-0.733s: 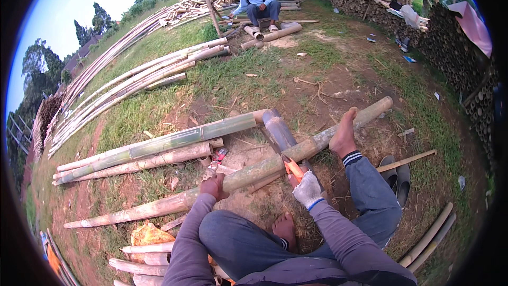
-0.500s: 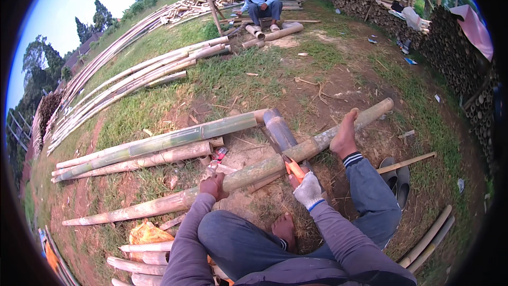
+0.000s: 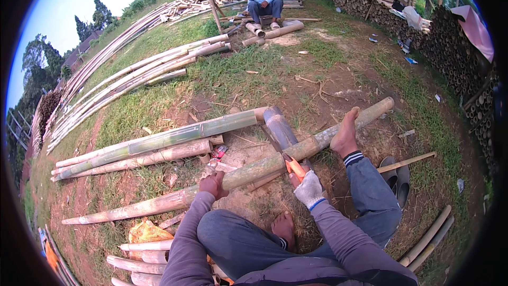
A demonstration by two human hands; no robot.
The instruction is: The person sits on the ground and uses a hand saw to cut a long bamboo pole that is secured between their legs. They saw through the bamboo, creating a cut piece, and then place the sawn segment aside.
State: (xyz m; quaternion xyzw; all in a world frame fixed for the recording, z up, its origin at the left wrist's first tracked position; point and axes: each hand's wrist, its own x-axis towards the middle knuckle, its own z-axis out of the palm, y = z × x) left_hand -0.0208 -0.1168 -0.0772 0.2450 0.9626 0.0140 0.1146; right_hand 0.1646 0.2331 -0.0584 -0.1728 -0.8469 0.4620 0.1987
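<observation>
White knitted fabric with a blue cuff edge covers much of the right grip (image 3: 309,188), which is clamped on the handle of an orange-handled, dark-bladed saw (image 3: 296,169); its fingertips are partly hidden. The bare left grip (image 3: 212,185) is closed over a long, mottled tan-green bamboo pole (image 3: 250,176), fingers curled on its upper side, the underside out of sight. The pole slants across the ground in front of the person, passing over a thick grey-purple bamboo support (image 3: 281,128), and the bare right foot (image 3: 345,135) rests on it toward its right end. The blade meets the pole near that crossing; the depth of any cut is too small to make out. Beyond lies a smooth green bamboo length (image 3: 211,130). At lower left, pale bamboo pieces (image 3: 138,266) run out of view and partly cover a crumpled orange mesh sack (image 3: 146,232). Farther off sits a co-worker in light blue sleeves (image 3: 264,1), the head blurred.
</observation>
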